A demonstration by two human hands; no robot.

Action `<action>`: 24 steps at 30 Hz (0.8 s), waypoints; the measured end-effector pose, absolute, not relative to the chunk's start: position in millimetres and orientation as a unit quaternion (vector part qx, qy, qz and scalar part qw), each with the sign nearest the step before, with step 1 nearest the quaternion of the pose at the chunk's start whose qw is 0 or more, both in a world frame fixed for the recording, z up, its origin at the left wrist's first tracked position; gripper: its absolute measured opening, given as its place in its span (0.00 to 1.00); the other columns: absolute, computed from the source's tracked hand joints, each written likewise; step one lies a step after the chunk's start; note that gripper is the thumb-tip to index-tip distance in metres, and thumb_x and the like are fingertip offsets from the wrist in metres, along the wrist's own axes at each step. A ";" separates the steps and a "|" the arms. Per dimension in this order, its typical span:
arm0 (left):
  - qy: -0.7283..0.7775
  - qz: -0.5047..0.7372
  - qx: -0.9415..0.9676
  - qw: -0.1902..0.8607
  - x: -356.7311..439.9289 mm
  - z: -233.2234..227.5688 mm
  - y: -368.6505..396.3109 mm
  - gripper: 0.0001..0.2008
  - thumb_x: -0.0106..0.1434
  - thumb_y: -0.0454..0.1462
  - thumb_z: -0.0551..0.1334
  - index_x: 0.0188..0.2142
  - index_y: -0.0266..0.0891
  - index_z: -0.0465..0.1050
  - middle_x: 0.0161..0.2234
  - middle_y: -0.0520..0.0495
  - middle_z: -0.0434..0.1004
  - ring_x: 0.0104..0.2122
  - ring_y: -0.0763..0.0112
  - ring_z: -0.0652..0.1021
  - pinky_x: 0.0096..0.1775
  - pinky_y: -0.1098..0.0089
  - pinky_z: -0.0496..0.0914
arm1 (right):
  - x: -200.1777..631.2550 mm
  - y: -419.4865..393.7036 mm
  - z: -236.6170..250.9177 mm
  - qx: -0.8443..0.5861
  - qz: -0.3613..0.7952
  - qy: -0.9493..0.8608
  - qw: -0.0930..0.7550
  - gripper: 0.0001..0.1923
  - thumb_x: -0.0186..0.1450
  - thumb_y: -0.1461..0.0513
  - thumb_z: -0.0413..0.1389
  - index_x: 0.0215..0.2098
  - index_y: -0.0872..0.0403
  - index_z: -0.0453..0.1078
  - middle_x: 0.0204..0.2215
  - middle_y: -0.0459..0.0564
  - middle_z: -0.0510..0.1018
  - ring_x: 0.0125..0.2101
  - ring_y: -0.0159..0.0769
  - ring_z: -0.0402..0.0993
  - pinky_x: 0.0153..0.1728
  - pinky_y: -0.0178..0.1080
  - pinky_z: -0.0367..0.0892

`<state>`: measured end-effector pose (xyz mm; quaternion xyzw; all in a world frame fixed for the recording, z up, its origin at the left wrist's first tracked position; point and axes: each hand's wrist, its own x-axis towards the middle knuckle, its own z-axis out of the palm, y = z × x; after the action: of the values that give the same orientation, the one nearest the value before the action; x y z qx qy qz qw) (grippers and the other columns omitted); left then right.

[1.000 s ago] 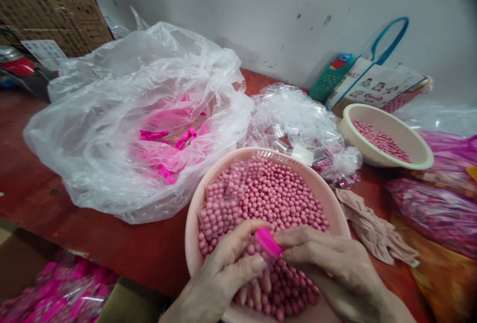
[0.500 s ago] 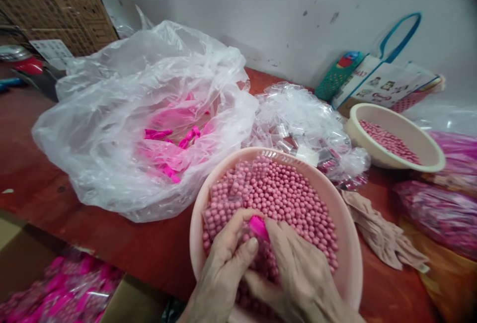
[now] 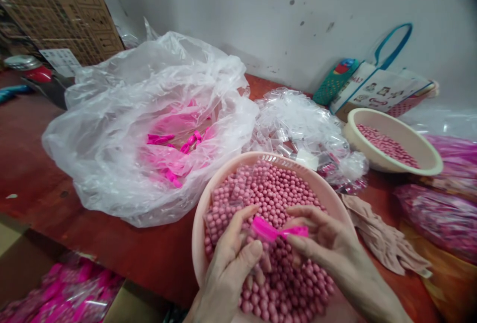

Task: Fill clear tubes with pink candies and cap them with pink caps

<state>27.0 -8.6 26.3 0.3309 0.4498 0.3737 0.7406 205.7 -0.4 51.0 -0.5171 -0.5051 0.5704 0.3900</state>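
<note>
Low in the frame, my pink basin (image 3: 208,213) brims with pink balls (image 3: 283,199). Above them, my left hand (image 3: 227,268) and right hand (image 3: 328,243) pinch a pink clip (image 3: 274,232), its long axis roughly level, left to right. At right, a cream bowl (image 3: 410,136) holds more balls.

bare table (image 3: 44,164) left, plastic bag (image 3: 149,124) crowding basin (image 3: 203,213)

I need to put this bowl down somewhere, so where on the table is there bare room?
The bare red table left of the big plastic bag is free, as is the strip between that bag, the pink bowl and the front edge. Right of the bowl it is crowded: gloves, small clear bags, a second bowl.
</note>
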 end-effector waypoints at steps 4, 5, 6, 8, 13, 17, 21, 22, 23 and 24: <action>0.429 0.372 0.367 0.736 26.8 17.0 -10.6 0.27 0.64 0.42 0.58 0.61 0.42 0.54 0.26 0.51 0.74 0.25 0.72 0.72 0.27 0.75 0.66 | 206.3 4.4 49.2 -0.542 0.566 -0.423 0.455 0.11 0.59 0.59 0.64 0.35 0.54 0.70 0.25 0.43 0.75 0.20 0.28 0.73 0.22 0.28 0.71; 0.436 0.374 0.376 0.727 27.3 14.7 -11.1 0.27 0.64 0.42 0.58 0.61 0.44 0.55 0.29 0.49 0.75 0.27 0.71 0.74 0.29 0.73 0.68 | 203.5 4.9 47.5 -0.537 0.519 -0.479 0.462 0.08 0.61 0.60 0.62 0.37 0.53 0.71 0.27 0.44 0.76 0.23 0.29 0.74 0.24 0.28 0.71; 0.444 0.376 0.381 0.718 28.0 12.9 -11.7 0.28 0.63 0.43 0.59 0.61 0.45 0.56 0.34 0.47 0.77 0.30 0.68 0.76 0.33 0.71 0.70 | 200.3 4.9 45.8 -0.523 0.459 -0.553 0.457 0.06 0.63 0.61 0.59 0.39 0.52 0.71 0.30 0.45 0.76 0.27 0.31 0.76 0.28 0.29 0.72; 0.450 0.391 0.377 0.708 29.8 10.6 -12.9 0.29 0.62 0.44 0.60 0.61 0.47 0.57 0.46 0.44 0.76 0.41 0.61 0.77 0.44 0.65 0.70 | 194.0 3.3 42.4 -0.476 0.334 -0.703 0.410 0.11 0.68 0.62 0.52 0.48 0.51 0.69 0.38 0.50 0.76 0.39 0.37 0.75 0.34 0.32 0.73; 0.447 0.431 0.338 0.707 31.8 7.9 -16.8 0.28 0.60 0.46 0.62 0.59 0.47 0.62 0.61 0.47 0.63 0.61 0.53 0.60 0.61 0.57 0.54 | 183.2 -5.9 31.5 -0.445 0.115 -0.849 0.263 0.29 0.68 0.57 0.48 0.62 0.65 0.49 0.52 0.68 0.66 0.52 0.50 0.66 0.41 0.41 0.73; 0.464 0.430 0.330 0.701 29.5 6.3 -19.8 0.27 0.61 0.44 0.61 0.59 0.44 0.63 0.61 0.46 0.63 0.62 0.52 0.59 0.61 0.56 0.54 | 177.3 -10.2 27.4 -0.445 0.026 -0.868 0.220 0.31 0.65 0.60 0.50 0.61 0.68 0.48 0.50 0.70 0.68 0.50 0.51 0.69 0.41 0.43 0.73; 0.469 0.434 0.333 0.693 28.5 8.2 -20.0 0.25 0.61 0.42 0.61 0.58 0.44 0.65 0.61 0.46 0.63 0.62 0.52 0.59 0.61 0.56 0.54 | 178.8 -9.1 29.4 -0.472 0.022 -0.853 0.221 0.30 0.63 0.60 0.53 0.59 0.68 0.51 0.49 0.69 0.70 0.47 0.50 0.71 0.37 0.40 0.74; 0.466 0.435 0.328 0.697 28.5 9.3 -19.7 0.25 0.61 0.42 0.61 0.58 0.45 0.65 0.61 0.46 0.63 0.61 0.51 0.60 0.60 0.56 0.55 | 180.7 -7.9 29.8 -0.474 0.048 -0.848 0.233 0.30 0.64 0.58 0.53 0.59 0.66 0.52 0.49 0.68 0.70 0.47 0.50 0.71 0.36 0.40 0.75; 0.461 0.437 0.323 0.702 28.6 10.3 -19.3 0.24 0.61 0.42 0.61 0.57 0.45 0.66 0.60 0.46 0.64 0.61 0.51 0.61 0.60 0.56 0.56 | 182.9 -6.4 30.1 -0.470 0.080 -0.844 0.247 0.30 0.65 0.56 0.54 0.59 0.64 0.53 0.48 0.66 0.71 0.47 0.49 0.72 0.36 0.39 0.75; 0.456 0.439 0.319 0.705 28.6 11.5 -18.9 0.24 0.61 0.41 0.62 0.57 0.46 0.66 0.60 0.46 0.64 0.60 0.51 0.62 0.59 0.56 0.58 | 185.3 -4.6 30.3 -0.460 0.107 -0.841 0.263 0.29 0.66 0.55 0.54 0.59 0.62 0.54 0.46 0.63 0.72 0.46 0.47 0.72 0.36 0.39 0.75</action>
<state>28.6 -18.9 11.5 0.3189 0.4560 0.4391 0.7054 185.3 -4.6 30.3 -0.4602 -0.8413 0.1074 0.2626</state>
